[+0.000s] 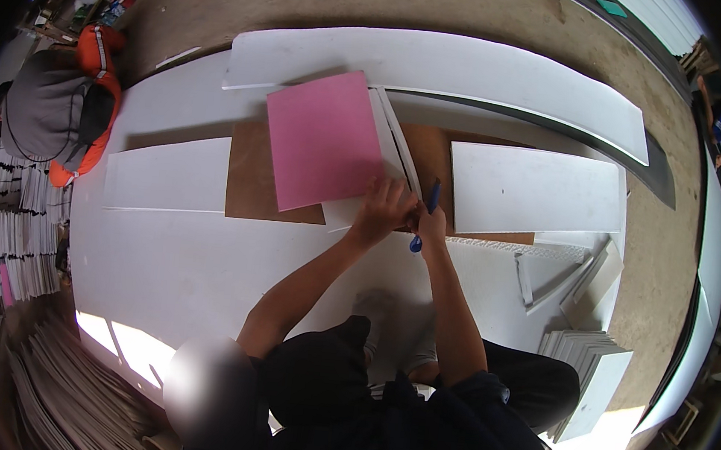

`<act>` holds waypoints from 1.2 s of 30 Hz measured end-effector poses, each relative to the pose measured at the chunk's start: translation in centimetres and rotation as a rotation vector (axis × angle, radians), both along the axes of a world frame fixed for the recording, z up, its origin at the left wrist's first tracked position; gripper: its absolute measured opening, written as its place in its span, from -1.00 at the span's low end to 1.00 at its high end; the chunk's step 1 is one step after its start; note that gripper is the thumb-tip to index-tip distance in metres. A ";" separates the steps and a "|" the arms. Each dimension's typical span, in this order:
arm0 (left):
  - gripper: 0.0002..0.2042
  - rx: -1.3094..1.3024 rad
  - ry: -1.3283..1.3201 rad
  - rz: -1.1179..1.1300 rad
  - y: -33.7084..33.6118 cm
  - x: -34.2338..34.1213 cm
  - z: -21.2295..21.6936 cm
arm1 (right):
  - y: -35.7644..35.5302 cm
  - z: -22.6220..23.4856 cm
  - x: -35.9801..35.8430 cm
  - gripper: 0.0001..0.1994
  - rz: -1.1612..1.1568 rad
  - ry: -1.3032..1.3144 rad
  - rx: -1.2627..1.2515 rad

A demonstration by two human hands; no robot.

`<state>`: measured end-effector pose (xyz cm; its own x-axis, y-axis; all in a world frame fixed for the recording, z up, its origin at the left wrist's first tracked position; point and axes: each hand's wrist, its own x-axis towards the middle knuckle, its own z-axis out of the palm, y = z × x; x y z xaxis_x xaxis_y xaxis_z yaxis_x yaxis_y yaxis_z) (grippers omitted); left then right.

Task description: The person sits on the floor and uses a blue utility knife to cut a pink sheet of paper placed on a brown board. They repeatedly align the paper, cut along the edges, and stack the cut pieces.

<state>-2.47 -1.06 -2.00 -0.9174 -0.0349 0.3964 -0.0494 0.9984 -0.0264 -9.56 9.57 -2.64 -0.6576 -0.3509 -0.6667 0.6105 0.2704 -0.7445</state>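
My left hand lies with its fingers on the lower right corner of a pink board and the white board under it. Close beside it, my right hand is closed around a slim blue utility knife, which sticks out above and below the fist. The tip of the knife is too small to make out. A narrow white strip runs up from between the hands along the white board's right edge. Beneath these lies a brown board.
White boards lie at the left, right and far side of the white work surface. Offcuts and a stack of boards stand at right. A person in a grey hat sits at left by piled strips.
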 end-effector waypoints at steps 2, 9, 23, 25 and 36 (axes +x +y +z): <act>-0.54 -0.013 0.015 -0.005 0.1 0.0 0.0 | 0.0 0.3 -0.1 -0.88 -0.083 -0.004 -0.024; -0.50 0.119 -0.161 -0.029 -0.5 3.2 -1.2 | 3.6 1.3 -5.5 -0.84 -0.014 0.404 0.291; -0.55 0.119 -0.268 -0.034 -1.1 5.5 -0.5 | 6.8 0.1 -1.9 -0.75 0.272 0.682 0.551; -0.60 0.126 -0.303 -0.003 -0.3 6.5 1.4 | 8.3 1.0 -1.8 -0.75 0.280 0.675 0.647; -0.62 0.355 0.029 0.124 -5.2 -3.3 2.2 | 1.4 2.5 -6.0 -0.70 0.077 0.754 0.428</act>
<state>-5.75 -6.22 0.23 -0.8861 -0.2849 0.3656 -0.1661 0.9316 0.3234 -15.60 10.98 -0.17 -0.9617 -0.2309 -0.1477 -0.0357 0.6398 -0.7677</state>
